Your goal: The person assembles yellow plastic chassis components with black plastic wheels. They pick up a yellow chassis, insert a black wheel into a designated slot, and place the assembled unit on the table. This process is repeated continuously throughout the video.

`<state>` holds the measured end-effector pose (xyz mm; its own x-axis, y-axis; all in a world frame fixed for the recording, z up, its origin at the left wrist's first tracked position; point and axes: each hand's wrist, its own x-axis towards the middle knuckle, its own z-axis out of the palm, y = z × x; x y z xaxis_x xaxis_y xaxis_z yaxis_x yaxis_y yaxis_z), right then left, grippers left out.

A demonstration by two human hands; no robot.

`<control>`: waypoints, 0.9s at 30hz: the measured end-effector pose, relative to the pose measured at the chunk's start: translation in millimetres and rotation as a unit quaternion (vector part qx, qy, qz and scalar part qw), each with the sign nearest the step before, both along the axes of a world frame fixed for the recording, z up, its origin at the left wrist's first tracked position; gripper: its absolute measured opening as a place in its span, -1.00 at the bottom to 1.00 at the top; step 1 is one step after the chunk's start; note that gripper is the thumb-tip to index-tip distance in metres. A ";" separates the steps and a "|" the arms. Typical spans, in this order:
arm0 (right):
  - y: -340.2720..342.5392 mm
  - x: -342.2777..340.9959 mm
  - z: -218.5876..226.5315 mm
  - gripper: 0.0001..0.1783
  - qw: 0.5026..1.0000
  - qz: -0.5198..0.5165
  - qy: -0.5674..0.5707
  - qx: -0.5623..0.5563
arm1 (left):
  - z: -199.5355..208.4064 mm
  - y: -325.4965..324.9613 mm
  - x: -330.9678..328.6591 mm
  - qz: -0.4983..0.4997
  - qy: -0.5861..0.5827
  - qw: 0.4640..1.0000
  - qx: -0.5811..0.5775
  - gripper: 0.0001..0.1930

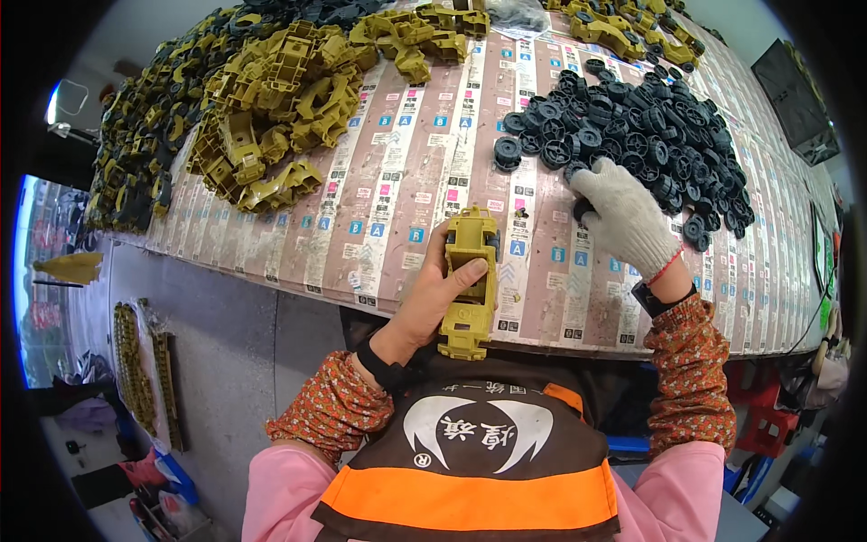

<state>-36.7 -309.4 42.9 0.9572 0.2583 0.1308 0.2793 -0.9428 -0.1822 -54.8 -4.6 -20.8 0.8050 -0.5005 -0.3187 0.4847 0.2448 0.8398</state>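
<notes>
The left hand [432, 294] is bare and wraps a long yellow-olive plastic toy chassis [470, 280] – thumb pressed across its top face, the other fingers curled out of sight beneath it. The chassis points away from the body, its near end over the table edge [298, 282], and the underside is hidden by the palm. The right hand [625, 217] wears a grey knit glove; its fingers are bent down and bunched together at the near edge of the heap of black wheels [632, 135], fingertips buried among them – whether they pinch a wheel I cannot tell. Beyond the left fingers lies a pile of yellow-olive parts [280, 108], its far end cut off by the frame's rim
</notes>
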 end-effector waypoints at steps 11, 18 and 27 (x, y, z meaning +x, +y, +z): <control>19.3 -21.2 -5.5 -0.80 0.997 0.026 0.068 0.031 | -4.1 8.8 0.2 -0.021 -0.027 0.999 0.020 -0.20; 14.1 22.8 36.1 -0.80 0.962 -0.044 0.099 0.249 | 0.1 28.5 12.9 0.003 -0.033 0.999 0.003 -0.21; -36.9 230.2 32.1 -0.75 0.949 -0.114 -0.003 0.295 | -2.4 70.7 40.5 0.111 0.035 0.993 -0.017 -0.29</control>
<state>193.5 -346.4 75.1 0.9781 -0.0758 0.1939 0.0826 -0.7134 -0.6959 -14.3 66.0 -23.2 0.8730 -0.3246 -0.3639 0.4726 0.3796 0.7953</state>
